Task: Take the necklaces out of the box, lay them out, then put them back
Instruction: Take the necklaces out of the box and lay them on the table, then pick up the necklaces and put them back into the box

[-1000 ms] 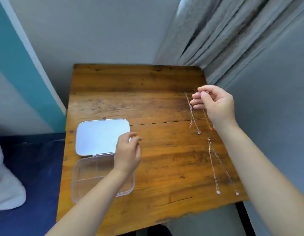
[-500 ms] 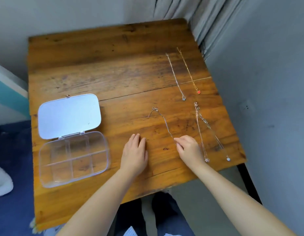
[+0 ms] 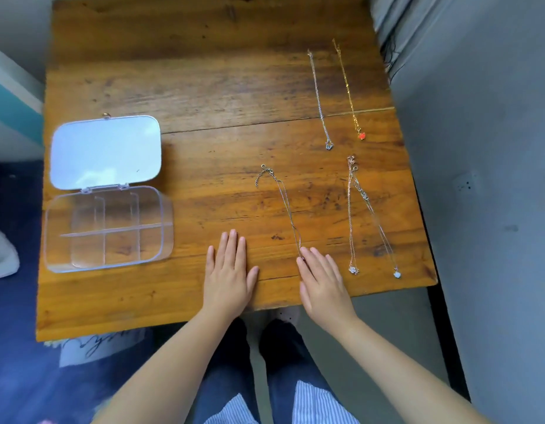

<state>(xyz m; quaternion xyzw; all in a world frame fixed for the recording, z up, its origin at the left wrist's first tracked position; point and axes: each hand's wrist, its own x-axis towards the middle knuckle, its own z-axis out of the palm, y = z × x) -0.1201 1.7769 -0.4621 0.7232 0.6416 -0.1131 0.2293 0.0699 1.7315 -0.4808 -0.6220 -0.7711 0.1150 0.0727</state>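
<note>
A clear plastic box (image 3: 110, 229) with empty compartments lies open on the left of the wooden table (image 3: 179, 87), its lid (image 3: 104, 151) flat behind it. Several necklaces lie stretched out on the right: a silver one (image 3: 319, 99), a gold one with a red pendant (image 3: 348, 93), a rose-gold one (image 3: 350, 218) and a silver one (image 3: 376, 221) beside it. A fifth thin chain (image 3: 283, 206) runs down to my right hand (image 3: 321, 281), whose fingertips touch its near end. My left hand (image 3: 230, 270) rests flat on the table, fingers extended.
A grey wall and curtain folds border the table on the right. Blue floor covering lies to the left and below. The table's near edge is just behind my wrists.
The view tilted down over the table. My right hand came from the far necklaces to the near edge, where a fifth chain now lies. My left hand left the box and went flat.
</note>
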